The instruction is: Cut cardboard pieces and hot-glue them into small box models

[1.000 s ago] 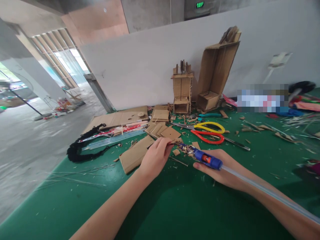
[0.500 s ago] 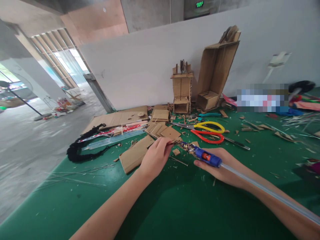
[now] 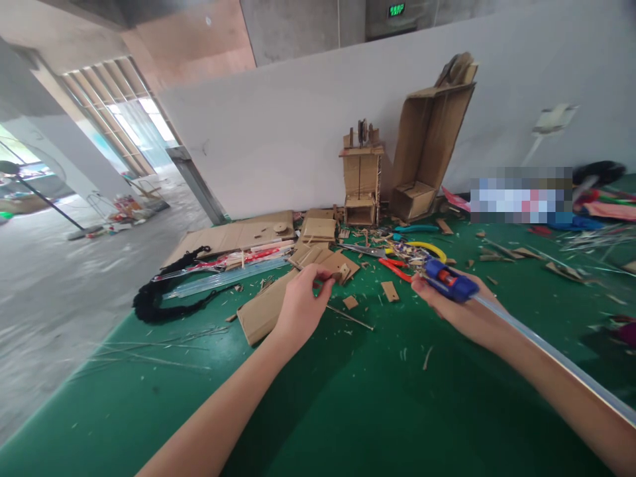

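Note:
My right hand (image 3: 454, 306) grips a blue glue gun (image 3: 444, 279) with a long clear glue stick (image 3: 546, 351) running back along my forearm; its nozzle, crusted with cardboard bits, points left over the scissors. My left hand (image 3: 301, 305) pinches a small cardboard piece (image 3: 342, 272) between thumb and fingers, just above the green table (image 3: 348, 411). The two hands are apart, with small cardboard scraps (image 3: 389, 291) lying between them.
Yellow and red scissors (image 3: 405, 258) lie behind the glue gun. Flat cardboard sheets (image 3: 263, 306) and cut squares sit by my left hand. A small cardboard tower (image 3: 361, 173) and a leaning cardboard box (image 3: 431, 142) stand at the wall. A black cord (image 3: 163, 301) lies left.
My right hand has lifted the glue gun up and to the right, away from my left hand. My left hand has shifted slightly up, still pinching the small cardboard piece.

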`<action>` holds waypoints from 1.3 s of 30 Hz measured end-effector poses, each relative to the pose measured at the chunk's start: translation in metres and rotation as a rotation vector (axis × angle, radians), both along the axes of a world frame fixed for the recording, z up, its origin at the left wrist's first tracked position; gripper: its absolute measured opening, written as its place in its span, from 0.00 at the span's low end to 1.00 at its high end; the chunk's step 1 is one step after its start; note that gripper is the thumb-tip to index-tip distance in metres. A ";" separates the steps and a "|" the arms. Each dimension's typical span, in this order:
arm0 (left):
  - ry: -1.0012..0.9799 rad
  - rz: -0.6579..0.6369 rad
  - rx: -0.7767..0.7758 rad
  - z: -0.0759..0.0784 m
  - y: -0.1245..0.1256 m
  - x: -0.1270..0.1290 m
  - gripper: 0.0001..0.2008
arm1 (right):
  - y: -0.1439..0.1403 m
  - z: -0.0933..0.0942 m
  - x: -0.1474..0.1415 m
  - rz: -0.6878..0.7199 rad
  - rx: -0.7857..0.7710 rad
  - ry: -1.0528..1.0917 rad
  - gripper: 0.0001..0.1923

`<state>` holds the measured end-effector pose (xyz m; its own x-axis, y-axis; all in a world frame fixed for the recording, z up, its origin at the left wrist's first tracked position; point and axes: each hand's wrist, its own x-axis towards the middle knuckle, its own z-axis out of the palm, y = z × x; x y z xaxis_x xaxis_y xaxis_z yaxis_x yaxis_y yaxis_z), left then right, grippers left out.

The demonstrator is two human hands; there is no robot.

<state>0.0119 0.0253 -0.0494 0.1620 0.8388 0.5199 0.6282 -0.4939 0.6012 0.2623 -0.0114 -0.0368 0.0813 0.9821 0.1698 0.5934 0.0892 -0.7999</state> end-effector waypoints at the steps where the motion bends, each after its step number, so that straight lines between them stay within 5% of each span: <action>1: 0.019 -0.003 0.003 0.001 0.000 -0.001 0.04 | 0.001 -0.001 0.002 -0.013 0.000 0.004 0.13; 14: 0.361 -0.150 0.024 -0.005 0.009 -0.010 0.08 | 0.002 0.003 0.005 -0.129 0.056 0.104 0.17; 39: 0.238 -0.178 0.019 -0.018 0.017 -0.010 0.09 | -0.002 0.004 0.000 0.020 0.103 0.012 0.14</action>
